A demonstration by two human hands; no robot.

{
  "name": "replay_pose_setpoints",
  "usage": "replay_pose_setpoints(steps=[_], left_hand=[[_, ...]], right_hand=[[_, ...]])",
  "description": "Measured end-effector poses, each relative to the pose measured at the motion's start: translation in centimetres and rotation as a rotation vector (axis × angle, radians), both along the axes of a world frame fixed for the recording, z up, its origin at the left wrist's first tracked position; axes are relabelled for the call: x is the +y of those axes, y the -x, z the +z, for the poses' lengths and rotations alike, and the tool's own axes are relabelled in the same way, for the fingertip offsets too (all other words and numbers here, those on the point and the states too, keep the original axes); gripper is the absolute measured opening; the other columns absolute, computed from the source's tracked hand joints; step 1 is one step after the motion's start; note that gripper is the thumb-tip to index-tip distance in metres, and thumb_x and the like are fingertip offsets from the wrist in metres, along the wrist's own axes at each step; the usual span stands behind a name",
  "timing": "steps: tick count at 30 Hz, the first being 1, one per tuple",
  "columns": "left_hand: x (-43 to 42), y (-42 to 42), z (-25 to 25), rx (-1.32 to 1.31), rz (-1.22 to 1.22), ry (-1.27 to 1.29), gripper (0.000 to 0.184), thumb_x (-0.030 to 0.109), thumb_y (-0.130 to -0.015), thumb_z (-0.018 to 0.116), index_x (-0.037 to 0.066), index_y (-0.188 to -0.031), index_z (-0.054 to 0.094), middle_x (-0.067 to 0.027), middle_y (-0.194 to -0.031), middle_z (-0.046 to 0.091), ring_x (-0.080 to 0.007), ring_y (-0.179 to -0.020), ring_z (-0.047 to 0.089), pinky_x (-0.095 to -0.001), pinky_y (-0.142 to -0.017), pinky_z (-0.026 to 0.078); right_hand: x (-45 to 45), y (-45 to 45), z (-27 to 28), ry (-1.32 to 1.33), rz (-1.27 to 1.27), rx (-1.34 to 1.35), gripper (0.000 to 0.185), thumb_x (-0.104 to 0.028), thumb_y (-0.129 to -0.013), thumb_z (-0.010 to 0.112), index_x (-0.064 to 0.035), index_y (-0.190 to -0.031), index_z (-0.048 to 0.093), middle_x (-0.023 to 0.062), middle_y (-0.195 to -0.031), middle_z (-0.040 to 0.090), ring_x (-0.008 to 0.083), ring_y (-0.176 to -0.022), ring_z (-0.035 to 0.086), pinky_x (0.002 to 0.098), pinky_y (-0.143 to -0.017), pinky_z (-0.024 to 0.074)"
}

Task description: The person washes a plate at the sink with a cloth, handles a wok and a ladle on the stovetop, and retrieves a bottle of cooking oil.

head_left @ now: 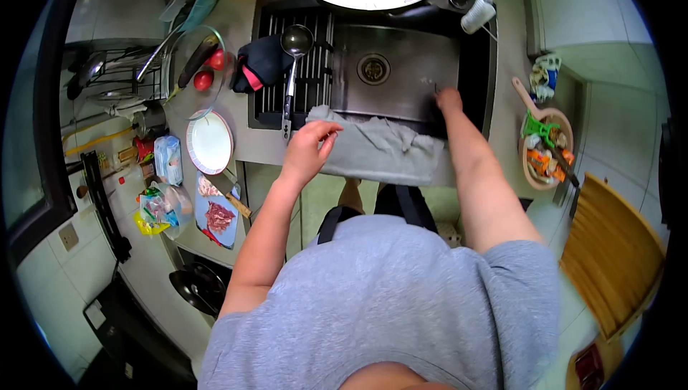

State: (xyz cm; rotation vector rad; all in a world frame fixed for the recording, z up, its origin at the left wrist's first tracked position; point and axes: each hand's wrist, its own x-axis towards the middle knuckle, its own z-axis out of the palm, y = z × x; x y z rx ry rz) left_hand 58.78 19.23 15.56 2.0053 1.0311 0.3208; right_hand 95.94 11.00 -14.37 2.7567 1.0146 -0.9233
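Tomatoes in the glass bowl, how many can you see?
2: one red tomato higher in the picture, another just below it, both in the glass bowl. The long dark vegetable may hide more.

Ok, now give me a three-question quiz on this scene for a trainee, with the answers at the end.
1. Multiple choice: which hand is nearer the ladle? A) left B) right
2. True or false: the grey cloth lies along the near edge of the sink.
3. Fill in the missing word: the red meat lies on a blue ____.

Key:
1. A, the left hand.
2. True.
3. Board.
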Motion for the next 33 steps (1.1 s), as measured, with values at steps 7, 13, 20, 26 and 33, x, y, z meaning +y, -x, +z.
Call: replay_pose_setpoints(steps=[7,13,20,26,33], left_hand=[[-0.3,-0.2,-1.0,0.012,-0.069,0.053,0.017,-0.001,-0.086,0.061,0.002,-0.101,0.068,-0.0109,-0.090,0.066,-0.0208,-0.080,0.066,-0.0300,-0.073,0.053],[-0.6,-2.5,-1.6,-0.159,-0.053,0.189,0.018,0.005,-0.086,0.064,0.002,-0.104,0.066,-0.0123,-0.090,0.066,-0.0211,-0.076,0.065,-0.0314,-0.072,0.053],[-2.4,-12.0,-2.1,-0.537,0.209,0.161,0.036,0.013,-0.081,0.074,0.006,-0.114,0.063,-0.0098,-0.099,0.064,-0.0194,-0.084,0.065,-0.0309,-0.075,0.054],[-3.3,-13.5,-2.1,-0.540,0.129,-0.165,0.020,0.005,-0.071,0.074,0.004,-0.090,0.067,-0.0097,-0.093,0.062,-0.0285,-0.088,0.061,-0.0365,-0.078,0.050],[-1.4,-10.7,1.1,-0.352,0.097,-0.443,0.010,0.022,-0.074,0.074,0.015,-0.082,0.074,0.0001,-0.108,0.062,-0.0263,-0.106,0.048,-0.0398,-0.094,0.040]], right_hand=[[1.0,0.1,7.5,-0.077,-0.109,-0.059,0.026,-0.027,-0.084,0.067,-0.0044,-0.095,0.072,0.0171,-0.111,0.067,0.0338,-0.105,0.064,0.0431,-0.087,0.0525],[-1.0,1.2,16.4,-0.774,-0.183,0.388,0.022,-0.026,-0.082,0.072,-0.0056,-0.090,0.069,0.0090,-0.091,0.067,0.0225,-0.085,0.065,0.0333,-0.079,0.0480],[-0.1,9.1,25.6,-1.051,-0.744,1.739,0.028,-0.021,-0.090,0.049,-0.0028,-0.109,0.058,0.0119,-0.113,0.064,0.0237,-0.104,0.061,0.0390,-0.094,0.0472],[1.3,13.2,26.5,-1.136,-0.959,2.055,0.021,-0.021,-0.090,0.055,-0.0075,-0.106,0.060,0.0130,-0.117,0.061,0.0410,-0.119,0.053,0.0522,-0.106,0.0406],[3.3,11.1,26.3,-0.932,-0.687,1.600,0.040,-0.008,-0.096,0.054,-0.0053,-0.136,0.047,0.0133,-0.118,0.060,0.0225,-0.104,0.064,0.0339,-0.084,0.0575]])
